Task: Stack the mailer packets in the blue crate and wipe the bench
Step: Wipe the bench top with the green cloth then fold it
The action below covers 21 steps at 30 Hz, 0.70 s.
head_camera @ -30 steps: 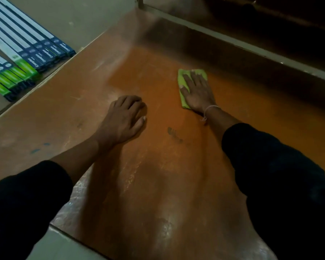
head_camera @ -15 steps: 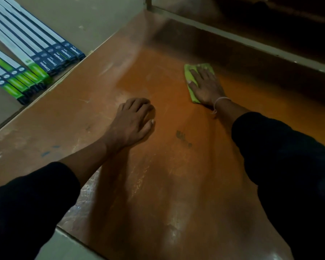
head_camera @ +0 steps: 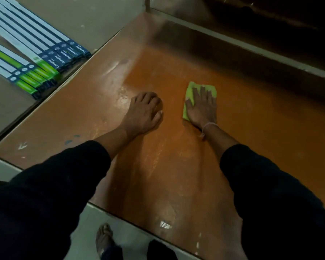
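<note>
My right hand (head_camera: 202, 107) lies flat, fingers spread, pressing a folded green cloth (head_camera: 189, 91) onto the orange-brown bench (head_camera: 158, 175). The cloth shows beyond my fingertips and along my thumb side. My left hand (head_camera: 143, 113) rests on the bench just left of the cloth, fingers curled under, with nothing in it. Both arms wear dark sleeves, and a thin band circles my right wrist. No mailer packets or blue crate are in view.
Several long, flat blue, white and green boxes (head_camera: 45, 59) lie side by side on the floor beyond the bench's left edge. A pale raised rail (head_camera: 251, 47) runs along the far side, dark behind it. My foot (head_camera: 103, 239) shows below the near edge.
My right hand has slid the green cloth back toward me and closer to my left hand, covering the dark smudge. My left hand has stayed put on the bench.
</note>
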{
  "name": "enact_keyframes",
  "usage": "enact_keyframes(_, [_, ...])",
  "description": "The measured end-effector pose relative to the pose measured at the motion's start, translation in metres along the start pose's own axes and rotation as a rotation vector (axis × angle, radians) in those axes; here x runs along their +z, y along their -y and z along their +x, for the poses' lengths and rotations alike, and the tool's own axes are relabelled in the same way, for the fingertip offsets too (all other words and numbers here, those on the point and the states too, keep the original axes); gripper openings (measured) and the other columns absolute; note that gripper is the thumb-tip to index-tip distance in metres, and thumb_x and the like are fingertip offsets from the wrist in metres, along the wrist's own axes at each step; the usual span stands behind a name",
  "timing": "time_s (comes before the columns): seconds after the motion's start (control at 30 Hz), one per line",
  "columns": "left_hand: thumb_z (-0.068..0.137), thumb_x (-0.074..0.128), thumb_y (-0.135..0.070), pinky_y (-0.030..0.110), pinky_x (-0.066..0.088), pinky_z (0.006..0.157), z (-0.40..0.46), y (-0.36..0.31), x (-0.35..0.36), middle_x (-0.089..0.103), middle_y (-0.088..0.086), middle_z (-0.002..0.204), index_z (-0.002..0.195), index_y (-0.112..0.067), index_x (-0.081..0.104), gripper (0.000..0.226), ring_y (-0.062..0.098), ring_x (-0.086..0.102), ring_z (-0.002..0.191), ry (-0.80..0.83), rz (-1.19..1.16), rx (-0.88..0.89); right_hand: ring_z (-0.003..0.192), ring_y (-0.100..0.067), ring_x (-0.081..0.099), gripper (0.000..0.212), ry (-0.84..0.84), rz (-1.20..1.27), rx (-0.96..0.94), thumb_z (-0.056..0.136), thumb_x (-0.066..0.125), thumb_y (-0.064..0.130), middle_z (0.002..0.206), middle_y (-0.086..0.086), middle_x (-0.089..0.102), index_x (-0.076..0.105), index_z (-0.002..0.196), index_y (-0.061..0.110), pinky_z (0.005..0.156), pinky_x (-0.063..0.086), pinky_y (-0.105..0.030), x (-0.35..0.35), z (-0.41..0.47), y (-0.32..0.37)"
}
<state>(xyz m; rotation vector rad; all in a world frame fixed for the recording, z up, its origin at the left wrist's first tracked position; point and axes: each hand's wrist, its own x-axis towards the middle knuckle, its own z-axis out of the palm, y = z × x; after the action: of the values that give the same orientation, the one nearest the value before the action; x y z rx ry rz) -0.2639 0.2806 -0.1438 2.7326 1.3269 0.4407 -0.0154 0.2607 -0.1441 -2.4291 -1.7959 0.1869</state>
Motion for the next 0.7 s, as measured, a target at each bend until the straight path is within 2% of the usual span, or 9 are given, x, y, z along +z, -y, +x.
enact_keyframes(0.1, [0.103, 0.042, -0.046, 0.046, 0.034, 0.104, -0.003, 0.001, -0.005, 0.051, 0.013, 0.140, 0.138, -0.011, 0.051, 0.050, 0.035, 0.044, 0.130, 0.020, -0.078, 0.013, 0.155, -0.023, 0.000, 0.065, 0.004, 0.005, -0.221, 0.100, 0.013, 0.063, 0.168, 0.002, 0.003, 0.010, 0.159, 0.033, 0.125, 0.004, -0.045, 0.005, -0.031, 0.010])
enact_keyframes(0.3, [0.105, 0.042, -0.042, 0.047, 0.033, 0.110, -0.020, 0.047, -0.031, 0.047, 0.015, 0.144, 0.143, -0.008, 0.046, 0.051, 0.034, 0.041, 0.133, 0.039, -0.088, 0.045, 0.155, -0.024, -0.001, 0.070, -0.014, 0.007, -0.063, 0.098, 0.010, 0.065, 0.168, 0.002, 0.001, 0.011, 0.159, 0.032, 0.125, 0.004, -0.046, 0.009, -0.061, 0.030])
enact_keyframes(0.47, [0.103, 0.041, -0.045, 0.050, 0.038, 0.105, -0.030, 0.107, -0.047, 0.048, 0.015, 0.142, 0.139, -0.011, 0.047, 0.050, 0.035, 0.042, 0.130, 0.031, -0.034, 0.002, 0.155, -0.019, -0.004, 0.064, 0.040, -0.015, -0.353, 0.101, 0.015, 0.064, 0.168, 0.008, -0.002, 0.008, 0.159, 0.036, 0.125, 0.006, -0.045, 0.009, -0.092, 0.039])
enact_keyframes(0.53, [0.100, 0.036, -0.050, 0.051, 0.041, 0.103, -0.037, 0.125, -0.050, 0.049, 0.014, 0.141, 0.137, -0.012, 0.049, 0.054, 0.035, 0.043, 0.129, 0.034, -0.005, -0.018, 0.155, -0.020, -0.001, 0.065, 0.009, -0.014, -0.243, 0.100, 0.015, 0.064, 0.168, 0.007, 0.001, 0.010, 0.159, 0.036, 0.125, 0.009, -0.046, 0.008, -0.092, 0.035])
enact_keyframes(0.6, [0.099, 0.036, -0.049, 0.050, 0.042, 0.101, -0.044, 0.134, -0.048, 0.051, 0.015, 0.139, 0.133, -0.011, 0.052, 0.053, 0.036, 0.044, 0.127, 0.011, 0.007, -0.002, 0.155, -0.025, 0.001, 0.068, -0.025, 0.033, 0.082, 0.099, 0.015, 0.064, 0.168, 0.001, 0.003, 0.013, 0.159, 0.033, 0.124, 0.007, -0.047, 0.009, -0.095, 0.043])
enact_keyframes(0.63, [0.100, 0.037, -0.048, 0.049, 0.042, 0.100, -0.047, 0.135, -0.046, 0.051, 0.014, 0.139, 0.131, -0.011, 0.053, 0.051, 0.035, 0.045, 0.126, -0.011, 0.011, 0.008, 0.154, -0.027, 0.000, 0.069, -0.024, 0.051, 0.186, 0.098, 0.015, 0.064, 0.168, 0.000, 0.002, 0.013, 0.159, 0.031, 0.124, 0.005, -0.048, 0.011, -0.099, 0.054])
enact_keyframes(0.67, [0.100, 0.037, -0.047, 0.049, 0.041, 0.100, -0.049, 0.136, -0.043, 0.051, 0.014, 0.138, 0.129, -0.012, 0.054, 0.048, 0.034, 0.045, 0.126, -0.031, 0.011, 0.014, 0.154, -0.028, 0.000, 0.070, -0.019, 0.053, 0.185, 0.097, 0.015, 0.064, 0.168, -0.001, 0.002, 0.012, 0.159, 0.031, 0.124, 0.004, -0.049, 0.014, -0.104, 0.070])
enact_keyframes(0.7, [0.100, 0.039, -0.046, 0.048, 0.041, 0.100, -0.050, 0.136, -0.042, 0.051, 0.013, 0.138, 0.128, -0.013, 0.054, 0.046, 0.034, 0.045, 0.126, -0.045, 0.005, 0.013, 0.155, -0.027, 0.001, 0.070, -0.017, 0.041, 0.084, 0.097, 0.015, 0.065, 0.168, 0.001, 0.002, 0.011, 0.159, 0.033, 0.124, 0.005, -0.049, 0.018, -0.112, 0.085])
